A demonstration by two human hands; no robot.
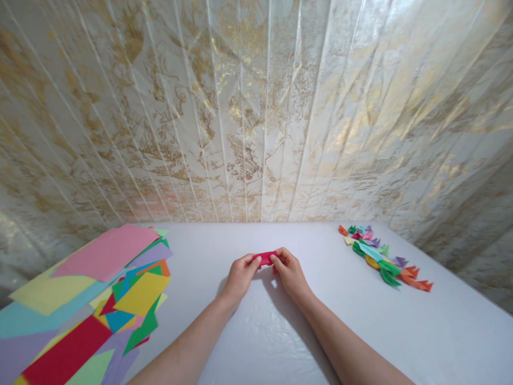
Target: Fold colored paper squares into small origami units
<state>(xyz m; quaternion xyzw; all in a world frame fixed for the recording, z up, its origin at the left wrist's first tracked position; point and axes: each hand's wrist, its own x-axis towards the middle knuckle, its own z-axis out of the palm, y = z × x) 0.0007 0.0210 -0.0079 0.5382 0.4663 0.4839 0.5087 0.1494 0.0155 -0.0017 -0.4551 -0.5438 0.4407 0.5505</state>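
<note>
A small folded piece of red paper [265,258] is stretched between my two hands, just above the middle of the table. My left hand [241,272] pinches its left end, the thumb in front. At the other end, my right hand [289,271] grips it between thumb and fingers. The fingertips behind the paper are partly hidden.
Coloured paper sheets, a pink sheet [106,254] among them, overlap on the left of the white table [240,347]. Several small folded paper shapes [377,256] lie in a row at right. A gold-patterned curtain [248,117] hangs behind the far edge.
</note>
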